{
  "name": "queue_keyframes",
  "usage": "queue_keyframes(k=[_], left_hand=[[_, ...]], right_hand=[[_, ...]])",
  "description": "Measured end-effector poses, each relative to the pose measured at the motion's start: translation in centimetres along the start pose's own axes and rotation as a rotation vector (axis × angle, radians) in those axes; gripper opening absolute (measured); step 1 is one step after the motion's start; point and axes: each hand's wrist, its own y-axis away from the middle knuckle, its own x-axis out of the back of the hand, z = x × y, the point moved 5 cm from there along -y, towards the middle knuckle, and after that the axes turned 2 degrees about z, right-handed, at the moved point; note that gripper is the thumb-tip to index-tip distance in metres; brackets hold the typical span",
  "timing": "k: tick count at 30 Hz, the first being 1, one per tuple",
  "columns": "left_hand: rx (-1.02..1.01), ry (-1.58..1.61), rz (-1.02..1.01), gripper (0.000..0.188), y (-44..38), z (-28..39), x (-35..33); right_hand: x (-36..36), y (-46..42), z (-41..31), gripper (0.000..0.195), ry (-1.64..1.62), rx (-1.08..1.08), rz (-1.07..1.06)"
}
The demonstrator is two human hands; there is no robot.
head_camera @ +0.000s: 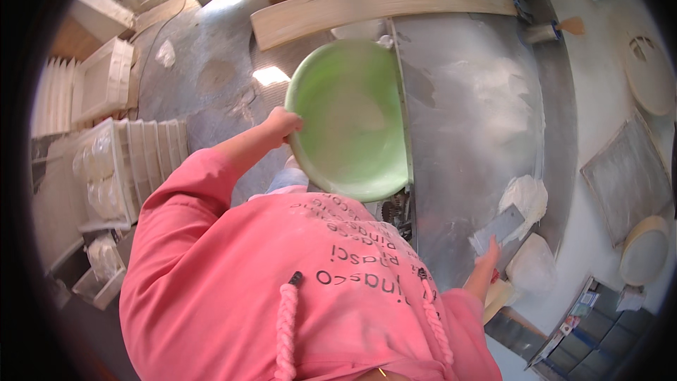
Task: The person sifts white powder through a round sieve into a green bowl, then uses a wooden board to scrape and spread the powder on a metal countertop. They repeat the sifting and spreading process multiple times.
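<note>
A large green plastic basin (344, 116) is tilted beside the edge of the metal worktable (449, 153). My left hand (284, 123) grips its rim on the left side. Whitish residue lies inside the basin. On the far right of my body, my right hand (491, 256) is at a flat metal scraper (500, 227), its fingers on the near end of the blade. The scraper lies by a pale lump of dough (529, 198), and a second pale mound (534, 264) is close by. White flour (497, 84) is spread over the worktable.
A long wooden board (381, 5) spans the far side. At left stand stacked white plastic trays (143, 153) and more trays (103, 82). A scraper or brush with an orange handle (571, 25) lies at the table's back right. A round sieve (645, 248) rests at right.
</note>
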Motion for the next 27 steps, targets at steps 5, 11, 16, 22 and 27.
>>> queue_keyframes(k=[5, 11, 16, 22, 27], left_hand=[[0.016, -0.020, -0.022, 0.030, -1.0, -0.6, 1.1], [0.064, -0.063, 0.077, 0.033, -0.5, -0.8, 1.7], [0.079, -0.049, 0.078, 0.037, 0.6, 0.3, 1.3], [0.049, 0.046, 0.049, 0.043, 2.6, 0.9, 0.2], [0.118, -0.055, 0.124, 0.047, 3.4, 1.7, -0.3]], right_hand=[[-7.2, 1.1, -6.0, 0.067, -0.219, 0.149, -0.230], [-14.3, -12.1, -14.9, 0.045, -0.031, 0.521, -0.184], [-16.3, -30.7, -22.1, 0.049, 0.748, 0.850, 0.300], [-20.2, -45.5, -24.0, 0.050, 1.169, 0.833, 0.012], [-24.6, -46.6, -26.8, 0.044, 0.874, 0.904, -0.039]])
